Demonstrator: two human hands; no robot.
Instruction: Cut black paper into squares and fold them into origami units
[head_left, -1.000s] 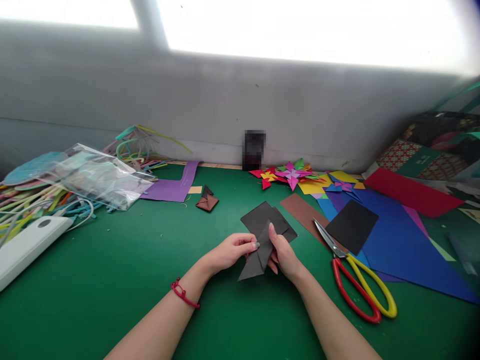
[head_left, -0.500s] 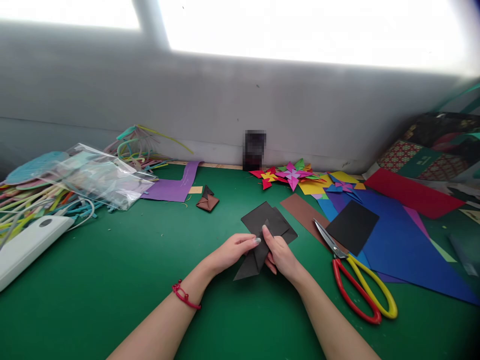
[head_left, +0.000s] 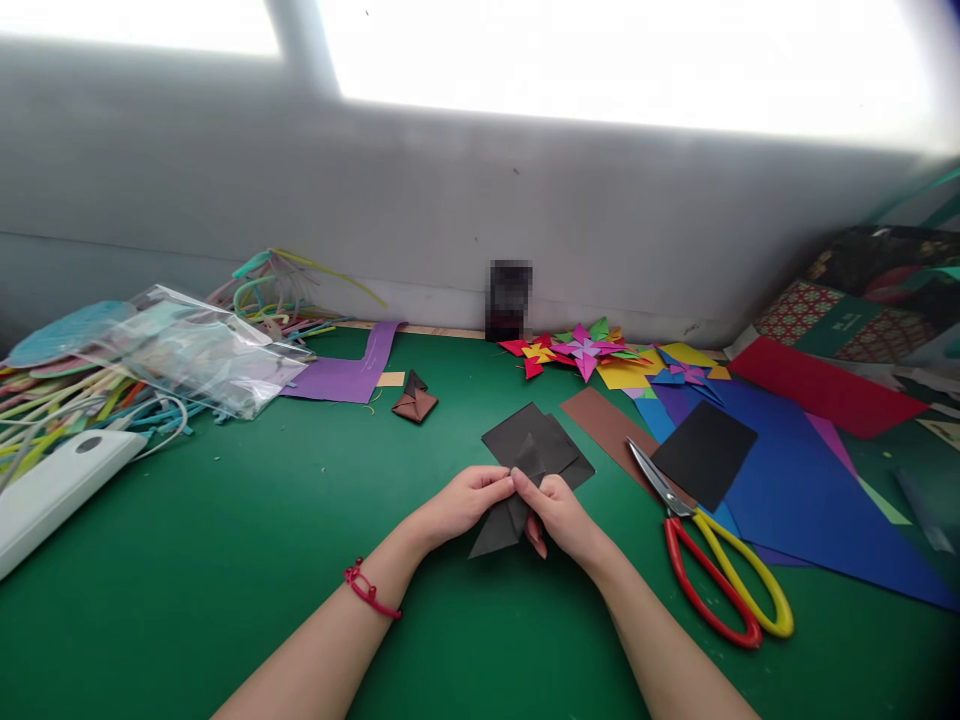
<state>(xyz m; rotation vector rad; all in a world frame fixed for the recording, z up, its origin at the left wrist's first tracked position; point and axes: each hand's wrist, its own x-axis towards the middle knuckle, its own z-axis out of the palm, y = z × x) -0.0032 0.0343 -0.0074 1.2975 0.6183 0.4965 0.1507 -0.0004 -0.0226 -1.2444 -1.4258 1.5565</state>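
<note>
Between both hands is a folded black paper (head_left: 499,530) with a pointed lower left end and another point toward the top. My left hand (head_left: 472,500) pinches it at its left edge, near the middle. Opposite, my right hand (head_left: 559,510) grips it, the thumb pressing on top close to the left thumb and the other fingers curled beneath. Just beyond the hands, black paper squares (head_left: 529,425) lie overlapping on the green table. To the right rest scissors (head_left: 679,510) with one red and one yellow handle, blades apart, over brown paper (head_left: 600,425).
A black sheet (head_left: 709,455) and large blue sheets (head_left: 810,500) spread at right. Colourful folded paper stars (head_left: 585,350) sit by the wall. A small brown and black folded piece (head_left: 415,400) and purple paper (head_left: 345,378) lie left, near a plastic bag (head_left: 217,350) and a white device (head_left: 71,500).
My right thumb has slid down and left across the folded black paper, coming up against the left thumb. The left hand stays nearly in place.
</note>
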